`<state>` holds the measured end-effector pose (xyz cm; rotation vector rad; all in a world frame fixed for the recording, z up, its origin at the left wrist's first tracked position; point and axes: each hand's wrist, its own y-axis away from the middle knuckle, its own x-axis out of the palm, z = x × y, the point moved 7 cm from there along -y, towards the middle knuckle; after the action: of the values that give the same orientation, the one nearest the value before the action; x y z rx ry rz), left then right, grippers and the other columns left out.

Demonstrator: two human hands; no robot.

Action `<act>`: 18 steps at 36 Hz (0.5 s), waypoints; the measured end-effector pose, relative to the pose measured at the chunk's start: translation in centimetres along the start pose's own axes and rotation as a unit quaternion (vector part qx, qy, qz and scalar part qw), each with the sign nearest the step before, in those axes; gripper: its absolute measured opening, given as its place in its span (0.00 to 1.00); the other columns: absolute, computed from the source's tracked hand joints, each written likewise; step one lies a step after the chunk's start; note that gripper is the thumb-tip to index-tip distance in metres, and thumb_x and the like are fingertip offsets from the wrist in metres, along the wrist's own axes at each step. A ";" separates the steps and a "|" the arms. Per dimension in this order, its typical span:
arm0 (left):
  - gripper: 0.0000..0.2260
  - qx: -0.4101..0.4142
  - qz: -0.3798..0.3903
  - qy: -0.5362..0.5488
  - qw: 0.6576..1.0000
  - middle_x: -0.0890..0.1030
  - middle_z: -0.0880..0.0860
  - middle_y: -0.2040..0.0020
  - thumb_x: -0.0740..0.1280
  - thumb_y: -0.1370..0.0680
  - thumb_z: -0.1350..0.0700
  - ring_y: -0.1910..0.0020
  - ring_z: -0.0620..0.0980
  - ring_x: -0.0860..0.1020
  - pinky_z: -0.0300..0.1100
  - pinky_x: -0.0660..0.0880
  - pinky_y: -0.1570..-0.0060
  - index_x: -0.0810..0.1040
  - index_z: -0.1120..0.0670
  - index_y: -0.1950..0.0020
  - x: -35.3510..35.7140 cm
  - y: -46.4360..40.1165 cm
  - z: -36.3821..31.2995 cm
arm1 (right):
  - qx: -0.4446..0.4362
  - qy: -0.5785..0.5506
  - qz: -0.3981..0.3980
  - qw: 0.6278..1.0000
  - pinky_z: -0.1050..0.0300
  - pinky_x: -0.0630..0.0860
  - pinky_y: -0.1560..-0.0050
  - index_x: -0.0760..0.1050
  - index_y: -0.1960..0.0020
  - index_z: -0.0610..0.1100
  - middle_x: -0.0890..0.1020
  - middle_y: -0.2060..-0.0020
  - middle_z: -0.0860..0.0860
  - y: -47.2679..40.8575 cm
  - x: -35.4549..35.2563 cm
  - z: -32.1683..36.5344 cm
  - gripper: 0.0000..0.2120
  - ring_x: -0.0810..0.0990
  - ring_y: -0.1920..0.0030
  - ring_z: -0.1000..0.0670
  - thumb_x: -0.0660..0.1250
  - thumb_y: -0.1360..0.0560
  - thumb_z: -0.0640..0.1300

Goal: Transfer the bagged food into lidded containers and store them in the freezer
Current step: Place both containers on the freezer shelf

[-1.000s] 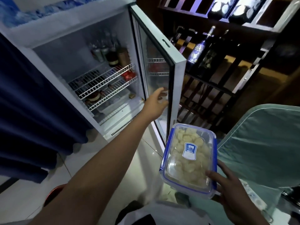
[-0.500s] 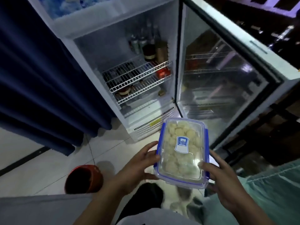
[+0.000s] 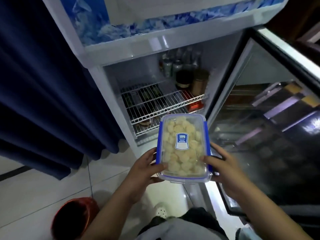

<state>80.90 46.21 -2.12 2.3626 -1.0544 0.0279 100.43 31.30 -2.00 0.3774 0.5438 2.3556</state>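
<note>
Item in hand: one lidded container [image 3: 183, 149] of pale food pieces, at the frame's centre in front of the one open freezer [image 3: 155, 80], each long side pinched in a curled grip by the left hand [image 3: 147, 168] at 8 o'clock and the right hand [image 3: 223, 166] at 4 o'clock. Handling, as judged: keep it level, carry it toward 12 o'clock and slide it onto bare wire, clear of the jars. Count, largest first: one glass door [image 3: 270, 129] at 3 o'clock, one curtain [image 3: 43, 87] at 9 o'clock, two wire shelves [image 3: 161, 99], one red bucket [image 3: 74, 215] at 7 o'clock; jars too blurred to count.
</note>
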 end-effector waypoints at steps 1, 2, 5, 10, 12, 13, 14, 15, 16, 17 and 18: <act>0.23 -0.002 -0.006 0.004 1.000 0.83 0.48 0.38 0.75 0.27 0.60 0.43 0.55 0.84 0.57 0.82 0.46 0.78 0.44 0.35 -0.3 -0.9 -0.5 | 0.002 0.002 -0.002 1.000 0.52 0.81 0.64 0.80 0.42 0.65 0.87 0.51 0.44 -1.0 0.2 0.5 0.26 0.87 0.55 0.43 0.76 0.30 0.38; 0.22 -0.005 -0.011 0.011 1.000 0.83 0.48 0.39 0.74 0.27 0.62 0.43 0.56 0.84 0.58 0.81 0.46 0.78 0.45 0.36 -0.6 -1.8 -0.9 | 0.005 0.004 0.000 1.000 0.52 0.81 0.64 0.80 0.40 0.63 0.87 0.51 0.44 -2.0 0.3 0.9 0.26 0.87 0.55 0.42 0.77 0.30 0.38; 0.22 -0.020 -0.021 0.031 0.999 0.84 0.50 0.39 0.75 0.28 0.63 0.44 0.57 0.84 0.58 0.82 0.47 0.79 0.48 0.36 -1.0 -4.1 -2.1 | 0.009 0.008 0.016 1.000 0.51 0.81 0.63 0.78 0.37 0.60 0.87 0.49 0.48 -4.9 0.7 2.4 0.26 0.87 0.54 0.43 0.76 0.29 0.37; 0.22 -0.029 -0.055 0.033 0.998 0.85 0.52 0.43 0.75 0.27 0.65 0.46 0.57 0.85 0.60 0.81 0.46 0.77 0.51 0.35 -1.5 -8.3 -3.6 | 0.024 0.020 0.049 0.998 0.50 0.81 0.62 0.75 0.33 0.59 0.87 0.50 0.46 -10.0 1.4 4.7 0.29 0.87 0.54 0.44 0.77 0.30 0.40; 0.21 -0.028 -0.078 0.041 0.996 0.86 0.52 0.44 0.73 0.26 0.66 0.48 0.56 0.85 0.61 0.81 0.46 0.78 0.52 0.36 -1.6 -10.0 -4.2 | 0.018 0.016 0.055 0.998 0.51 0.81 0.63 0.75 0.33 0.59 0.87 0.51 0.47 -11.9 1.7 5.7 0.32 0.87 0.53 0.44 0.79 0.34 0.43; 0.20 -0.030 -0.091 0.047 0.994 0.86 0.53 0.44 0.73 0.26 0.66 0.49 0.56 0.85 0.62 0.80 0.46 0.78 0.52 0.36 -1.6 -10.8 -4.5 | 0.013 0.010 0.055 0.998 0.52 0.81 0.64 0.75 0.33 0.59 0.87 0.51 0.47 -12.9 1.8 6.3 0.33 0.87 0.53 0.44 0.80 0.36 0.45; 0.20 -0.032 -0.104 0.052 0.993 0.86 0.54 0.44 0.73 0.26 0.66 0.49 0.56 0.85 0.62 0.80 0.46 0.79 0.52 0.36 -1.6 -11.7 -4.8 | 0.007 0.005 0.056 0.998 0.52 0.81 0.64 0.75 0.33 0.59 0.87 0.50 0.47 -13.8 1.9 6.8 0.34 0.87 0.52 0.43 0.80 0.37 0.46; 0.19 -0.036 -0.116 0.057 0.991 0.86 0.55 0.44 0.72 0.26 0.66 0.48 0.56 0.85 0.61 0.81 0.47 0.79 0.53 0.36 -1.5 -12.4 -5.1 | 0.000 0.003 0.057 0.998 0.50 0.82 0.63 0.75 0.33 0.59 0.87 0.50 0.47 -14.8 2.0 7.3 0.34 0.87 0.52 0.43 0.79 0.37 0.46; 0.19 -0.041 -0.127 0.061 0.989 0.85 0.56 0.43 0.72 0.25 0.66 0.47 0.58 0.85 0.60 0.81 0.47 0.78 0.53 0.35 -1.3 -13.2 -5.3 | -0.010 0.006 0.058 0.998 0.47 0.83 0.61 0.75 0.32 0.59 0.87 0.49 0.46 -15.7 2.1 7.7 0.33 0.87 0.51 0.42 0.79 0.35 0.46; 0.20 -0.045 -0.137 0.065 0.987 0.85 0.57 0.42 0.72 0.25 0.65 0.45 0.60 0.84 0.61 0.81 0.46 0.77 0.54 0.34 -1.2 -14.0 -5.5 | -0.019 0.014 0.059 0.998 0.44 0.83 0.59 0.75 0.32 0.58 0.87 0.49 0.46 -16.7 2.2 8.2 0.31 0.87 0.51 0.42 0.78 0.33 0.44; 0.20 -0.049 -0.148 0.071 0.985 0.84 0.58 0.41 0.71 0.24 0.65 0.44 0.61 0.83 0.61 0.80 0.45 0.77 0.55 0.34 -1.0 -14.8 -5.7 | -0.028 0.025 0.062 0.997 0.42 0.84 0.57 0.75 0.31 0.57 0.87 0.50 0.47 -17.6 2.2 8.6 0.29 0.87 0.51 0.42 0.77 0.30 0.43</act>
<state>91.58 57.69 -4.45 2.3648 -0.6170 0.0334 112.13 47.18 -2.65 0.3353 0.4880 2.4995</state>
